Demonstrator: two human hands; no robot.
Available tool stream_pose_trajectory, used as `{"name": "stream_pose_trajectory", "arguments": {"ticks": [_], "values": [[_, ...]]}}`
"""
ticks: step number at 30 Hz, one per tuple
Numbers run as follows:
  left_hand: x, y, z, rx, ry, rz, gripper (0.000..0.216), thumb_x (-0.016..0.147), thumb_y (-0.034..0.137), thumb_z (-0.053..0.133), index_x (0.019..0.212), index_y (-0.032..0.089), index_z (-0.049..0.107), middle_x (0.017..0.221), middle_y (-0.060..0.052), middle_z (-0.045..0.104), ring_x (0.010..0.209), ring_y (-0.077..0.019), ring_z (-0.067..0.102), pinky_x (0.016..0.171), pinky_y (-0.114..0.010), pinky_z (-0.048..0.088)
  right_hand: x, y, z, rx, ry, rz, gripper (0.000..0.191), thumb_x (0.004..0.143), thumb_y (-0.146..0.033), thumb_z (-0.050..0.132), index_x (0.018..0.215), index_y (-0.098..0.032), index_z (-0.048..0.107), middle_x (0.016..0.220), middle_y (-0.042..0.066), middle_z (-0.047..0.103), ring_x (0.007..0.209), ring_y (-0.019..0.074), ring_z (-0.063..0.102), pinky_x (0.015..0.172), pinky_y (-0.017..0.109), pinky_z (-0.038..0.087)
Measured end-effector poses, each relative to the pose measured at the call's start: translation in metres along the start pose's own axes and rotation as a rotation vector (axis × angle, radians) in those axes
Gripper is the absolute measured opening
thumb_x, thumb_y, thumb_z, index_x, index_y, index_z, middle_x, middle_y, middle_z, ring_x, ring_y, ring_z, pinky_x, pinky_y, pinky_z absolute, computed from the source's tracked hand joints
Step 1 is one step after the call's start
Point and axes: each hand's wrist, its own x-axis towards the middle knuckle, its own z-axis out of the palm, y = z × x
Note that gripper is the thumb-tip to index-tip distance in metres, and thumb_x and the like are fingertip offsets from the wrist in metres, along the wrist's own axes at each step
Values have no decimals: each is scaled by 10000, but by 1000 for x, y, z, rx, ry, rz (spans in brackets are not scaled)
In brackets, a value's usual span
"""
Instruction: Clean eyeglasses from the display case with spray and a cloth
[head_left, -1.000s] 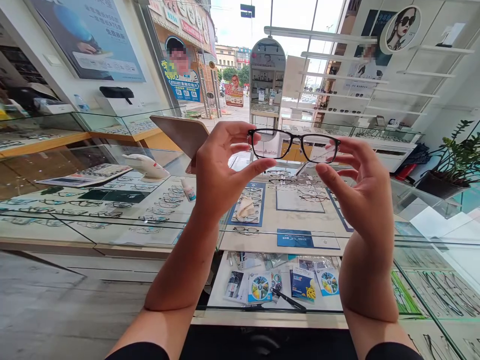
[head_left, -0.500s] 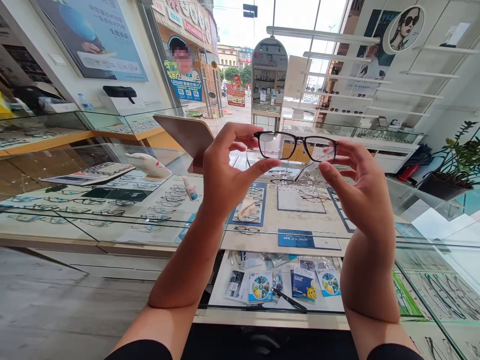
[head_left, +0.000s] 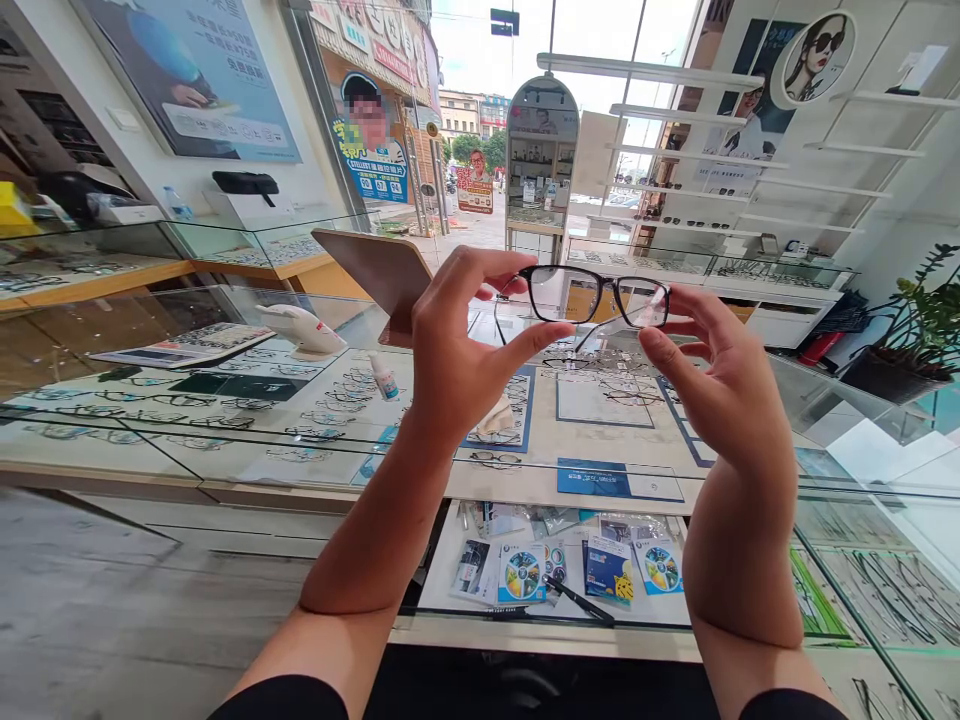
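Note:
I hold a pair of black-framed glasses [head_left: 592, 294] up in front of me over a glass display counter [head_left: 525, 470]. My left hand [head_left: 461, 340] pinches the left end of the frame between its fingertips, thumb stretched out below. My right hand [head_left: 712, 375] grips the right end, fingers curled around it. The lenses face away from me and the temples are partly folded out behind the frame.
The counter holds rows of spectacle frames, a small spray bottle [head_left: 384, 378], a cloth [head_left: 496, 418], a tilted table mirror [head_left: 375, 272] and blue mats. An open drawer [head_left: 555, 570] below shows leaflets and a pen. Wall shelves stand right, a potted plant [head_left: 911, 330] far right.
The glasses have shifted slightly right and turned, so the frame looks narrower. Both hands stay on its ends.

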Motion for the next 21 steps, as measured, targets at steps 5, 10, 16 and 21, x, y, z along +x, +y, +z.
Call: {"name": "stream_pose_trajectory", "arguments": {"ticks": [5, 10, 16, 21], "values": [[-1, 0, 2, -17, -2, -14, 614, 917, 802, 841, 1332, 367, 718, 1190, -33, 776, 1157, -325, 753, 895, -531, 596, 0, 0, -1, -8, -1, -9, 603, 1017, -650, 772, 1505, -300, 714, 1446, 143, 804, 1160, 319, 823, 986, 545, 709], [1, -3, 1, -15, -9, -18, 623, 906, 824, 835, 1312, 362, 735, 1191, -51, 761, 1240, -346, 719, 926, -552, 620, -1, 0, -1, -13, 37, -29, 605, 1013, -654, 775, 1496, -294, 716, 1432, 140, 809, 1190, 325, 819, 984, 536, 717], [2, -11, 2, 12, -6, -28, 672, 864, 825, 876, 1357, 387, 750, 1216, -46, 760, 1132, -307, 726, 878, -527, 632, -4, -5, 1, -19, 144, -30, 576, 980, -594, 830, 1463, -297, 726, 1417, 133, 805, 1209, 353, 819, 1016, 608, 707], [-1, -11, 5, 28, 1, -47, 660, 897, 793, 871, 1388, 371, 740, 1254, -55, 763, 1117, -293, 730, 844, -490, 631, -4, -4, 3, -41, 169, -84, 552, 994, -607, 818, 1476, -361, 710, 1396, 112, 807, 1266, 349, 799, 968, 563, 732]]}}
